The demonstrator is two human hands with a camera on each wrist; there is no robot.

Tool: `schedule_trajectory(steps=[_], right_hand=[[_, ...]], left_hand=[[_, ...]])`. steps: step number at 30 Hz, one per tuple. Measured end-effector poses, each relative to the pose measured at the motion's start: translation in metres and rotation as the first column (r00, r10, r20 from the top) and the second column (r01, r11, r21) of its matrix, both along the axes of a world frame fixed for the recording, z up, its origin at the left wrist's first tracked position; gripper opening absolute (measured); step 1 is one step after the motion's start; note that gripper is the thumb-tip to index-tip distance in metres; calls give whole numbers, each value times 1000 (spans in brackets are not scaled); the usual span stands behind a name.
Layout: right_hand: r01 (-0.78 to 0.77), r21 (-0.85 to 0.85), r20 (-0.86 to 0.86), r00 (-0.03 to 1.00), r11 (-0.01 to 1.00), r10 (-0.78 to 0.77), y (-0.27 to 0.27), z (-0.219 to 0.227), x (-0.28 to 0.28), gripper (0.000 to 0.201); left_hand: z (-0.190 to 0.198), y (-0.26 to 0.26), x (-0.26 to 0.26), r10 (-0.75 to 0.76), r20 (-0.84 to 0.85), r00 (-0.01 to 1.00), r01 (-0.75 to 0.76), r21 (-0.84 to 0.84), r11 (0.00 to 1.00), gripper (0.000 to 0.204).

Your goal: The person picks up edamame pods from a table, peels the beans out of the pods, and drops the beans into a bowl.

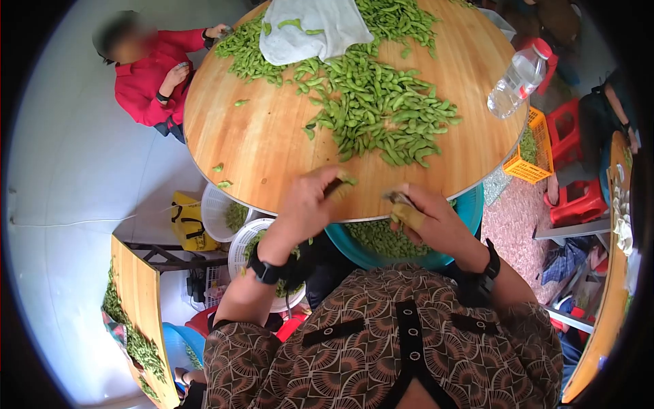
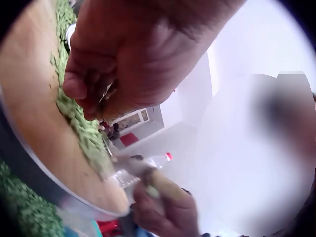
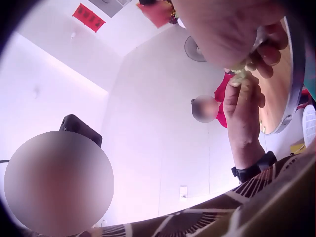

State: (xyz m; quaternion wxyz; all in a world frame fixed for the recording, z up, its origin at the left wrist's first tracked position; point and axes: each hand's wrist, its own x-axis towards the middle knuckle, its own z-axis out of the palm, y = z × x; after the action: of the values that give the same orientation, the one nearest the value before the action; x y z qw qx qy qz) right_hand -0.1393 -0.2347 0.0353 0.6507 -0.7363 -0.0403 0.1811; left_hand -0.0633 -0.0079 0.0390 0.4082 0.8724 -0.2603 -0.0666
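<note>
In the head view, my left hand [image 1: 306, 210] is over the near table edge, pinching a green pod [image 1: 349, 180] between thumb and fingers. To its right, my right hand [image 1: 439, 225] curls round a small metal tool [image 1: 400, 198]; a yellowish covering [image 1: 409, 215] wraps one of its digits. The hands are apart in that view. A pile of green pods [image 1: 381, 109] lies beyond them on the round wooden table [image 1: 245, 150]. Below the edge, a teal basin [image 1: 473, 204] holds small green beans. The right wrist view shows my left hand [image 3: 243, 116] close beside my right hand [image 3: 227, 29].
A white cloth [image 1: 306, 34] lies over pods at the far side. A plastic bottle [image 1: 519, 82] stands at the right. White baskets [image 1: 216, 215] are below the left edge, an orange crate [image 1: 538, 146] below the right. A person in red [image 1: 146, 82] is at the table's far left.
</note>
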Motion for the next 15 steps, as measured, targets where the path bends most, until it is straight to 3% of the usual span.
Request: schedule_trajectory(steps=[1,3,5,7,11,15], right_hand=[[2,-2,-7,1000,1000,-2,4,1,3,24],[-13,34,131,991,999,9,10,1,7,27],[-19,19,166,986,1000,15,10,-1,7,29],[-20,4,200,980,1000,19,9,-2,6,31],[13,-82,346,938,997,16,6,-9,4,29],[51,-171,453,891,984,33,4,-2,0,25]], left_hand=[[0,-2,-8,-91,66,994,97,-97,991,8],[1,-7,-18,-99,80,992,105,-82,991,8],[1,-8,-19,-104,101,989,111,-66,992,7],[-3,-8,-18,-95,-6,995,93,-147,985,7],[-3,-13,-20,-85,-55,995,75,-155,985,6],[9,-17,-26,-151,80,985,158,-97,983,8]])
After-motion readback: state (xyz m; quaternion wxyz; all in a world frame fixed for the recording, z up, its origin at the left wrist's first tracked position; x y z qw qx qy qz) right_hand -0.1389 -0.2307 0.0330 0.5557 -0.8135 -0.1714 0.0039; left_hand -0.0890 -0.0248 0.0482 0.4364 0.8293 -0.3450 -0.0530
